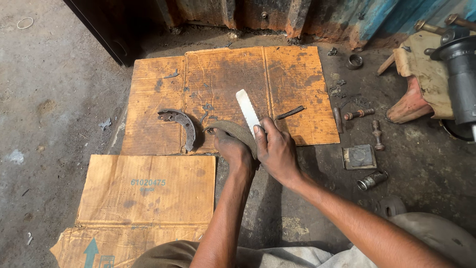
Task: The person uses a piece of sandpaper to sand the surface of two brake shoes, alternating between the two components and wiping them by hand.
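L hand (232,149) clamped on shoe (233,130), R hand (275,149) pinching blade (247,112) — could slip, nick L fingers w/ hard push.

Left of the hands' grip a second brake shoe (179,125) lies close; right of it bolts (369,124) and a metal block (359,156) crowd the floor — ahead, bare cardboard (277,74) stays open.

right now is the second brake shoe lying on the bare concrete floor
No, the second brake shoe lies on the stained cardboard sheet, just left of the left hand that holds the other shoe.
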